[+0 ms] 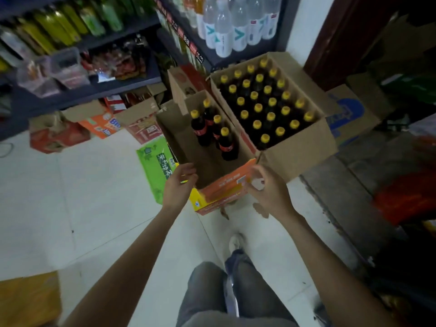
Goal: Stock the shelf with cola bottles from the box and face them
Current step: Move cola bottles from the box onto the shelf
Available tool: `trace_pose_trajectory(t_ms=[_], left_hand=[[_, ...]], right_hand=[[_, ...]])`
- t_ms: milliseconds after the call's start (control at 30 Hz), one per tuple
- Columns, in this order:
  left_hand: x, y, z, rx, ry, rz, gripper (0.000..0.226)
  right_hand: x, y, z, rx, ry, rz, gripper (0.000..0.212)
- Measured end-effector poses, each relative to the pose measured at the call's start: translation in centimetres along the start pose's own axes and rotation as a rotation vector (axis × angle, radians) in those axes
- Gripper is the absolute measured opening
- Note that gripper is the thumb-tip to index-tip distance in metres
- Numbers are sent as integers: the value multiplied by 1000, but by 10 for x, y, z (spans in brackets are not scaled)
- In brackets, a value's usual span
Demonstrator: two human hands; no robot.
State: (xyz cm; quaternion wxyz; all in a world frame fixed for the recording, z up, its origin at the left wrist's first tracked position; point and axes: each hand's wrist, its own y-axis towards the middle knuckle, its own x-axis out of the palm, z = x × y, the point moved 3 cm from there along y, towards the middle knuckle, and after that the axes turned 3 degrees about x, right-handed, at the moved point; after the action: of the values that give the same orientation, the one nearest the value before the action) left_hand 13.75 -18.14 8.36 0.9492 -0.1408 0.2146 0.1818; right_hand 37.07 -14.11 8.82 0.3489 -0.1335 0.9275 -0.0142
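Standing over two open cardboard boxes on pale floor tile. Near box [219,185], orange-and-yellow front flap, almost emptied: four cola bottles [215,131] w/ yellow caps and red labels upright toward its 1 o'clock corner. Touching it at 2 o'clock, full box [297,156] packed w/ upright yellow-capped dark bottles in rows. Left hand [179,182] at near box's 9 o'clock edge, fingers loosely curled, gripping nothing (whether touching the cardboard can't tell, blurred). Right hand [264,185] at 3 o'clock end of front flap, fingers bent, thumb and fingers seemingly against flap edge; actual pinch can't tell. Green tea carton [155,166] flat on floor at 9 o'clock of near box. Dark shelf unit [94,88] at 10–11 o'clock w/ green-yellow drink bottles and clear tubs; clear water bottles [236,27] w/ white labels at 12 o'clock. Grey trousers and white shoe [236,241] at 6 o'clock.
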Motion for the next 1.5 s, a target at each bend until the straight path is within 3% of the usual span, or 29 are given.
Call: trace_pose_trajectory(t_ms=[267, 433, 567, 733, 867, 1033, 1233, 1367, 1500], left_hand=[[41, 161, -40, 68, 73, -173, 49], [87, 254, -66, 180, 228, -399, 67], [116, 300, -74, 341, 245, -572, 74], [140, 324, -77, 462, 166, -736, 67], [142, 334, -82, 495, 145, -741, 56], [131, 326, -77, 609, 272, -626, 40], [75, 283, -8, 740, 173, -494, 38], [42, 220, 63, 789, 57, -558, 37], [31, 141, 113, 745, -45, -668, 35]], right_hand=[[87, 153, 38, 160, 11, 28, 62], [148, 204, 66, 334, -41, 119, 72], [181, 227, 81, 369, -7, 231, 81], [196, 242, 87, 383, 66, 266, 72], [194, 243, 81, 414, 53, 278, 64], [168, 214, 53, 413, 92, 403, 66], [94, 146, -7, 491, 407, 612, 67], [45, 77, -37, 445, 619, 707, 65], [4, -8, -55, 401, 588, 764, 60]])
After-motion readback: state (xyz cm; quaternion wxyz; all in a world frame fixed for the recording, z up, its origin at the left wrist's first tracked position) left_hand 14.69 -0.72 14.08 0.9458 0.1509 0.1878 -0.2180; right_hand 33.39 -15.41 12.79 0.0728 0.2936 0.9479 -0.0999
